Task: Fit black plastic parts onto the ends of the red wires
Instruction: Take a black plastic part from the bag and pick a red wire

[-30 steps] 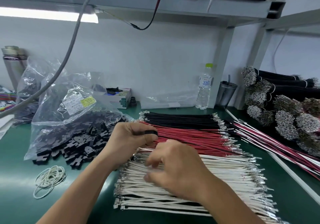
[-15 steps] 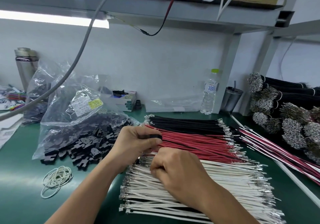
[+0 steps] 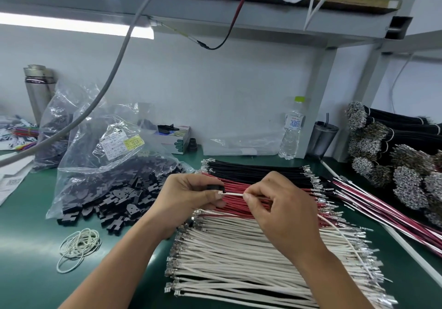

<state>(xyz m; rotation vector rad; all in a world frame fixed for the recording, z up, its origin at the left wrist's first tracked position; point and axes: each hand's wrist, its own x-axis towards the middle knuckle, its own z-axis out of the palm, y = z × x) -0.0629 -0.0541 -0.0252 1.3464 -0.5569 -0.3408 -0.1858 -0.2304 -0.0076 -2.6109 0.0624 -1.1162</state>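
Head view: the left hand (image 3: 191, 195) is curled around a small black plastic part (image 3: 215, 187), gripping it between thumb and fingers above the wire piles. The right hand (image 3: 284, 210) pinches a white wire (image 3: 233, 194) between thumb and forefinger, and the wire's metal tip sits just beside the black part, at the left thumb. The rest of that white wire trails out behind the right hand toward the lower right.

Under both hands lie three flat rows of cut wires on the green desk (image 3: 26, 249): black wires (image 3: 258, 168) farthest away, red wires (image 3: 241, 204) in the middle, and a wide spread of white wires (image 3: 239, 260) nearest the person. The red wires lie untouched on the desk, partly hidden by the hands.

To the left, an open clear bag (image 3: 100, 155) spills a heap of black plastic parts (image 3: 114, 201) onto the desk. A loose tangle of pale rubber bands (image 3: 79, 246) lies in front of that heap. At the back stand a water bottle (image 3: 291, 134), a dark cup (image 3: 321, 141) and a small box (image 3: 177, 138). On the right are long red and white wires (image 3: 382, 210) and stacked bundles of dark wires (image 3: 394, 146) with metal ends.
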